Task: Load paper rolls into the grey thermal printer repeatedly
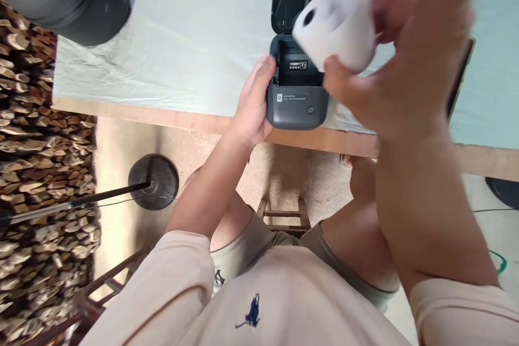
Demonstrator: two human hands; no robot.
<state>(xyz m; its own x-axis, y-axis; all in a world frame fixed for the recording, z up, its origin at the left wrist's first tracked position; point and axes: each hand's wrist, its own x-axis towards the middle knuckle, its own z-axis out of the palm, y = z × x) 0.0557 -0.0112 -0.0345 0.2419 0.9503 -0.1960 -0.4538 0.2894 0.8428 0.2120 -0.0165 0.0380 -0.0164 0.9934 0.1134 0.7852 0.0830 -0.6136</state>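
A small dark label printer is at the table's front edge, its lid swung back. Its compartment shows a printed sticker at the bottom, and a power button is on the front. My left hand grips the printer's left side, thumb along the edge. Above the right part of the compartment, my right hand holds a white paper roll, tilted, with a dark hole at its end. The roll hides part of the compartment and lid. Motion blurs the right hand's upper fingers.
A pale cloth covers the table. A big black cylindrical object stands at the back left. Behind my right wrist lies a dark flat thing. A stand with a round black base and stacked firewood are to the left.
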